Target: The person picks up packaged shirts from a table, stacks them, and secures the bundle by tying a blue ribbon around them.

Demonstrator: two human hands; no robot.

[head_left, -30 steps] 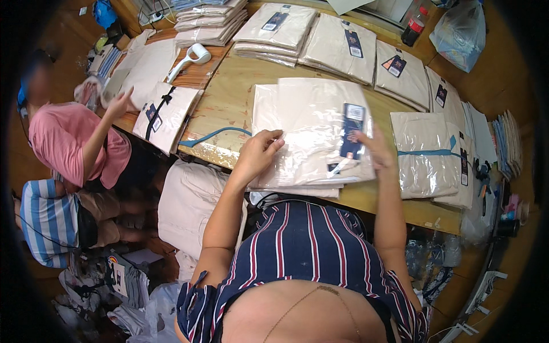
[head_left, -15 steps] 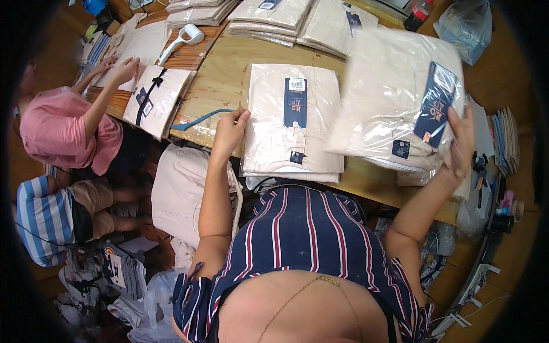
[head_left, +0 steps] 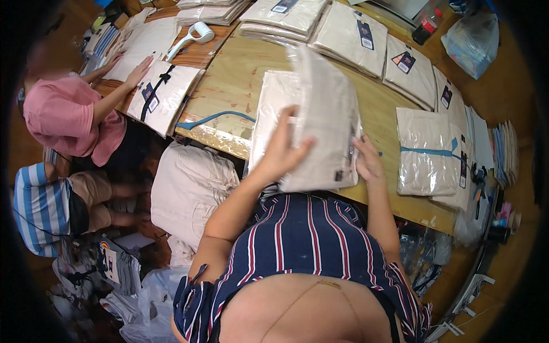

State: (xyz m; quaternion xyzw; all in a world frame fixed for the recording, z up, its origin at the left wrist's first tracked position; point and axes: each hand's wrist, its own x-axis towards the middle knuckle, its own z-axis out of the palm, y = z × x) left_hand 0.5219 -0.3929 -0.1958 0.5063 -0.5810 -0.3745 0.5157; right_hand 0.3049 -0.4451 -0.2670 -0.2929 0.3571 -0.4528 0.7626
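Observation:
A flat, plastic-wrapped beige garment (head_left: pixel 331 114) is tilted up and smeared by motion just in front of me, with a small dark label near its lower edge. My right hand (head_left: pixel 369 157) grips its right side, the fingers partly behind it. On the left, my left hand (head_left: pixel 283 151) rests against the garment with thumb and fingers spread apart. Beneath, partly hidden by the raised one, another wrapped garment (head_left: pixel 271 97) lies on the table. A blue strip (head_left: pixel 220 116) stretches over the wood to its left.
Stacks of wrapped garments (head_left: pixel 349 37) line the table's far side. To the right lies a package with a blue band (head_left: pixel 426 151). A bottle (head_left: pixel 426 28) and a plastic bag (head_left: pixel 472 43) are at the far right. A person in pink (head_left: pixel 68 120) works at left, near a white tape dispenser (head_left: pixel 191 37).
The right hand has come left and nearer with the wrapped garment, which is now tilted up and turned. My left hand has moved right from the lower package's edge to the raised one.

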